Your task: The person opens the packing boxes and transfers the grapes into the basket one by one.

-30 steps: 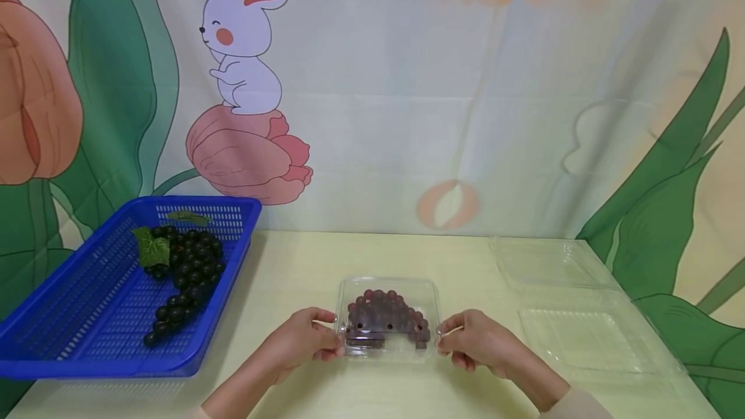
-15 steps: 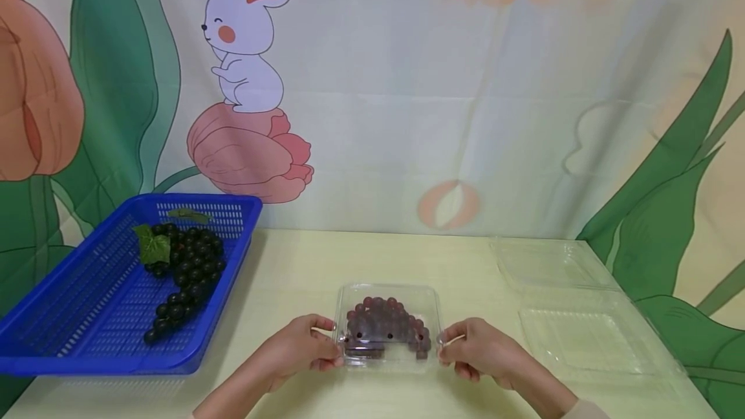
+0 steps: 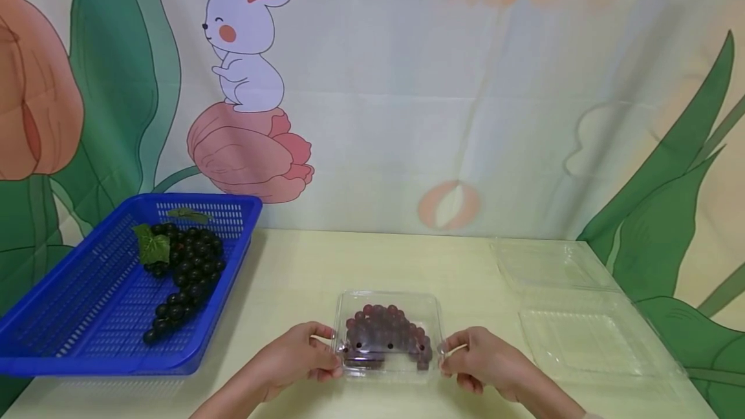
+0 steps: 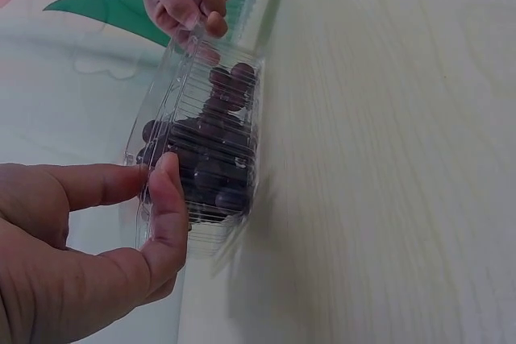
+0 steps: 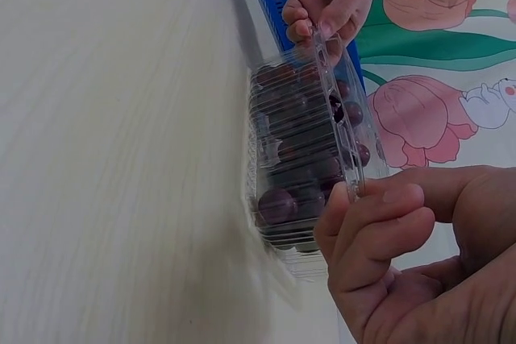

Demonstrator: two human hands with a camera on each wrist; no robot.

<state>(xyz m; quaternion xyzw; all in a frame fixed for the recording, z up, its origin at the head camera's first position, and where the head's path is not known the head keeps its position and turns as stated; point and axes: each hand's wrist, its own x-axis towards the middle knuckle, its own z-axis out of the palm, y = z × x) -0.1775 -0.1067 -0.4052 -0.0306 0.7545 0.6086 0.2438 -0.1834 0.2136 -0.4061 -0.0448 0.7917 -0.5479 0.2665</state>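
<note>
A lidded clear plastic clamshell box (image 3: 387,296) sits at the front middle of the pale table, its lid down. Inside lies a bunch of dark red grapes (image 3: 381,328), seen through the plastic. My left hand (image 3: 302,354) pinches the box's left rim between thumb and fingers. On the opposite side, the right rim is pinched by my right hand (image 3: 485,361). In the left wrist view, the left hand (image 4: 97,255) holds the rim where lid and base meet. The right wrist view has the right hand (image 5: 411,255) gripping that same seam; the box's underside is close to the tabletop.
A blue plastic basket (image 3: 99,367) stands at the left, holding a bunch of black grapes (image 3: 200,270) with a green leaf (image 3: 152,247). Clear plastic packaging (image 3: 588,341) lies on the table's right side. Behind the table hangs a printed curtain (image 3: 372,115).
Both hands have brought the box a little closer to the person, keeping their pinch on its two sides. The basket and the packaging at the right stay where they were.
</note>
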